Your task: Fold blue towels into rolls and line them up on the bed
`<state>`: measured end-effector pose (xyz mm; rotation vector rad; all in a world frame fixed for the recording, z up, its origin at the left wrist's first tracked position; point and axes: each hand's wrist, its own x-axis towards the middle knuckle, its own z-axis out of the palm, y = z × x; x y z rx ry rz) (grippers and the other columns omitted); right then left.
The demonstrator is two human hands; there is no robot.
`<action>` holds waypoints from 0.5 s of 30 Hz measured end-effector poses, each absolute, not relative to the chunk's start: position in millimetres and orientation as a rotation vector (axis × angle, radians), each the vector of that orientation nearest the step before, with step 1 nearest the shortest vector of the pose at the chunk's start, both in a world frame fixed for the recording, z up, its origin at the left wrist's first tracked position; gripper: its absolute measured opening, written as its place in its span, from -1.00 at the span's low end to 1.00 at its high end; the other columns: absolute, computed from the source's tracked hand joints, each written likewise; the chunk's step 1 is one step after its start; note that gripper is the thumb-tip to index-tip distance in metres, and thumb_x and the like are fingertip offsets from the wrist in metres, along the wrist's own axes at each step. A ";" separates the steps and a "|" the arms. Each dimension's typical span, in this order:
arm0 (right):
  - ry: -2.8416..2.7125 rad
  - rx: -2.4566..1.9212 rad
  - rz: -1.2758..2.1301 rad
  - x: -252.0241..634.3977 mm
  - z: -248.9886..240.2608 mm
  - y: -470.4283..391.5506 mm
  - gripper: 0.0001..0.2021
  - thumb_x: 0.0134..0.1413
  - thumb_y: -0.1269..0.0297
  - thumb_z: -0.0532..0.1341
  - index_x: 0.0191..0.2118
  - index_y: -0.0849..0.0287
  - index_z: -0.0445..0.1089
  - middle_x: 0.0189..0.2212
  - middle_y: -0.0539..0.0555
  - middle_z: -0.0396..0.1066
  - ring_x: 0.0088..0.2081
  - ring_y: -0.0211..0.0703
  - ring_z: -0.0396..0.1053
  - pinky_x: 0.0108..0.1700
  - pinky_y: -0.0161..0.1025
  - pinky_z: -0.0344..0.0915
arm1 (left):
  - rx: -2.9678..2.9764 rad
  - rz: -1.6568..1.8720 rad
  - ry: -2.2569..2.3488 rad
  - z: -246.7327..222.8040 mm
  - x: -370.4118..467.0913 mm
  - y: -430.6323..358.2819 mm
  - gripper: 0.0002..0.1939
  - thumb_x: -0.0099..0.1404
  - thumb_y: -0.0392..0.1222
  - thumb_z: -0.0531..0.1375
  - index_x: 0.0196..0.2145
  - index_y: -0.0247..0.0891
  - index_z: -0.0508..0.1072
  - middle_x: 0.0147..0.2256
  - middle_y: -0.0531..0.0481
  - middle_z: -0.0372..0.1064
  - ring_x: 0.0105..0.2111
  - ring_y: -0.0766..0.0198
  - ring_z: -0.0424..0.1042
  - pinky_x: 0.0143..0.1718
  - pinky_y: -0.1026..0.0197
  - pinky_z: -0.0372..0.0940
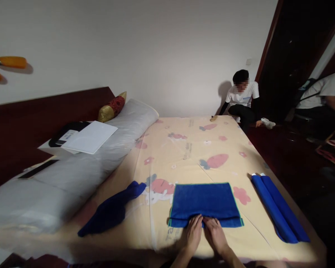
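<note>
A blue cloth (203, 199) with green edging lies flat on the patterned bed sheet (190, 163), its near edge folded into a narrow band. My left hand (194, 229) and my right hand (214, 230) rest side by side on the middle of that band, fingers bent and pressed together on the fabric. Fingertips of both hands dig into the fold, partly hidden by the cloth and each other. Two rolled blue cloths (279, 210) lie parallel at the bed's right side. To the left sits a crumpled dark blue cloth (111, 210).
A long grey covered bolster (80, 182) runs along the headboard, with a white board (91, 137) and a red and gold pillow (113, 107) on it. A person (242, 95) sits by the far right corner; another (322, 93) is bent over at the right edge.
</note>
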<state>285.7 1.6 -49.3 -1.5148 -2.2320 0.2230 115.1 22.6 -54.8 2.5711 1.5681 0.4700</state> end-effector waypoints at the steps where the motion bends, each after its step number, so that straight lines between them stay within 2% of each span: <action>1: -2.249 -1.520 0.195 300.0 -53.0 1.5 -0.55 0.24 0.39 -0.06 0.20 0.03 0.26 0.12 0.05 0.34 0.12 -0.17 0.29 0.18 -0.12 0.12 | 2.623 0.481 1.547 -55.9 100.0 23.7 -0.50 0.37 -0.37 -0.08 0.21 -0.15 0.30 0.17 -0.03 0.29 0.16 0.24 0.27 0.14 0.13 0.24; 3: -2.224 -1.602 0.090 343.3 -61.6 -1.4 -0.57 0.30 0.28 -0.07 0.21 0.05 0.26 0.19 0.07 0.26 0.20 -0.13 0.23 0.19 -0.11 0.12 | 2.710 0.492 1.583 -56.6 56.7 25.5 -0.51 0.41 -0.30 -0.07 0.27 -0.17 0.21 0.24 -0.04 0.19 0.23 0.23 0.18 0.17 0.11 0.19; 6: -2.110 -1.758 -0.076 409.2 -74.3 -10.7 -0.55 0.30 0.13 -0.02 0.23 0.08 0.25 0.23 0.09 0.20 0.23 -0.06 0.19 0.21 -0.06 0.11 | 2.685 0.511 1.879 -56.2 -7.9 25.9 -0.53 0.43 -0.23 -0.07 0.25 -0.13 0.24 0.24 -0.05 0.20 0.22 0.18 0.19 0.18 0.01 0.12; 8: -2.068 -1.803 -0.139 426.4 -78.5 -16.2 -0.54 0.29 0.17 -0.02 0.24 0.08 0.23 0.25 0.10 0.17 0.25 -0.03 0.17 0.22 -0.02 0.09 | 2.605 0.539 2.083 -54.6 -26.4 25.5 -0.54 0.42 -0.21 -0.06 0.23 -0.13 0.27 0.24 -0.07 0.19 0.23 0.11 0.19 0.19 -0.08 0.07; 10: -2.038 -1.813 -0.146 412.1 -76.2 -17.4 -0.52 0.26 0.30 -0.08 0.25 0.08 0.22 0.27 0.09 0.12 0.27 -0.04 0.13 0.22 -0.01 0.08 | 2.561 0.573 2.166 -50.3 -16.6 24.8 -0.51 0.40 -0.25 -0.06 0.25 -0.15 0.25 0.25 -0.10 0.17 0.24 0.07 0.16 0.20 -0.12 0.04; 12: -2.087 -1.735 -0.066 373.0 -67.5 -13.4 -0.49 0.24 0.37 -0.10 0.27 0.05 0.19 0.28 0.07 0.09 0.29 -0.07 0.10 0.22 -0.05 0.10 | 2.629 0.561 2.027 -43.9 15.9 23.6 -0.43 0.36 -0.36 -0.09 0.29 -0.15 0.17 0.26 -0.06 0.14 0.26 0.13 0.13 0.22 -0.04 0.05; 15: -2.242 -1.521 0.147 308.2 -50.3 -1.7 -0.51 0.29 0.26 -0.06 0.31 -0.01 0.11 0.28 0.05 0.11 0.29 -0.13 0.10 0.22 -0.12 0.13 | 2.808 0.448 1.558 -36.0 73.1 21.2 -0.36 0.34 -0.39 -0.09 0.35 -0.12 -0.01 0.30 0.03 0.06 0.29 0.27 0.06 0.22 0.14 0.09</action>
